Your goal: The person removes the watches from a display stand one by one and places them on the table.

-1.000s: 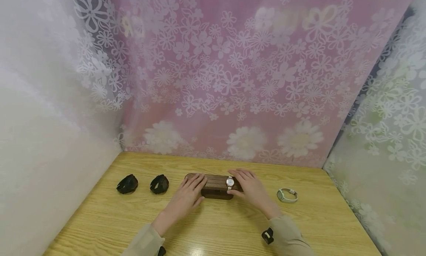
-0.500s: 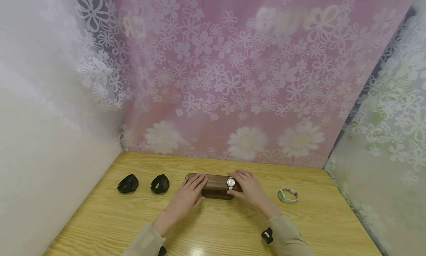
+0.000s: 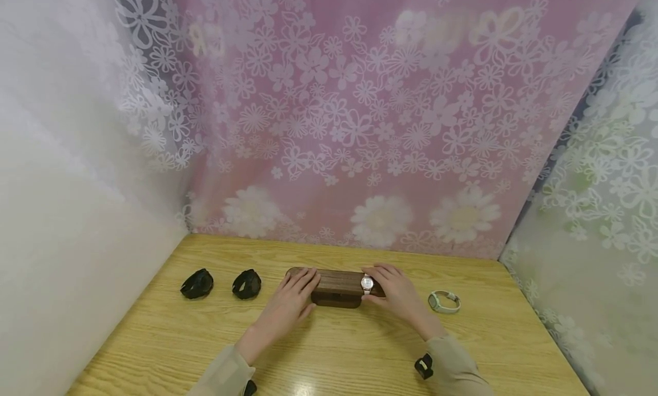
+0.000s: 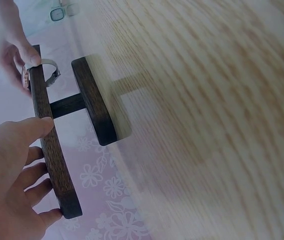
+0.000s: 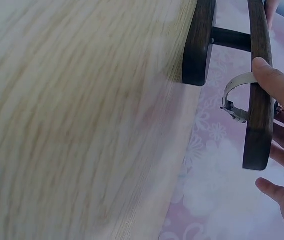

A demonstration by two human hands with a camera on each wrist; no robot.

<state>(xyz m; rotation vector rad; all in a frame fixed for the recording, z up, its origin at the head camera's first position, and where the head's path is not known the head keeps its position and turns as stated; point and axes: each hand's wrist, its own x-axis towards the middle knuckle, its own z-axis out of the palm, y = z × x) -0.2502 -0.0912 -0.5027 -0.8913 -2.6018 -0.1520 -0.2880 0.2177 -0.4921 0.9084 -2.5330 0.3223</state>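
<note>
A dark brown wooden watch stand (image 3: 336, 283), with a top bar on a post over a flat base (image 4: 97, 107), stands on the table. My left hand (image 3: 285, 304) grips the bar's left part, thumb on the near edge and fingers over the far side. A wristwatch with a round white dial (image 3: 367, 283) is looped around the bar near its right end. Its pale strap (image 5: 234, 86) hangs buckled beneath the bar. My right hand (image 3: 403, 298) pinches the watch against the bar, thumb on the strap's near side and fingers at the far side, partly hidden.
Two black watches (image 3: 197, 283) (image 3: 247, 284) lie on the wooden table (image 3: 329, 350) to the left. A pale green watch (image 3: 444, 302) lies to the right. Flowered curtain (image 3: 380, 156) closes off the back, and pale sheets flank both sides.
My right hand has slid the wristwatch to the right along the bar, closer to its end. The left hand and the stand have stayed put.
</note>
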